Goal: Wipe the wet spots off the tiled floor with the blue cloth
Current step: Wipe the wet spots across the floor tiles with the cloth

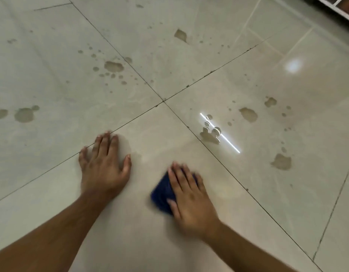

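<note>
The floor [52,55] is laid with large, glossy beige tiles parted by thin dark grout lines that cross near the middle; no writing or label shows anywhere. Irregular wet spots [113,66] lie scattered over the far tiles, with more at the left edge and on the right tile, where a bright strip of reflected light cuts across a puddle [209,134]. The left hand [104,163] lies flat on the floor, fingers spread, empty. The right hand [189,195], motion-blurred, presses flat with fingers spread on the cloth [162,193], a dark blue soft wad on the near tile.
</note>
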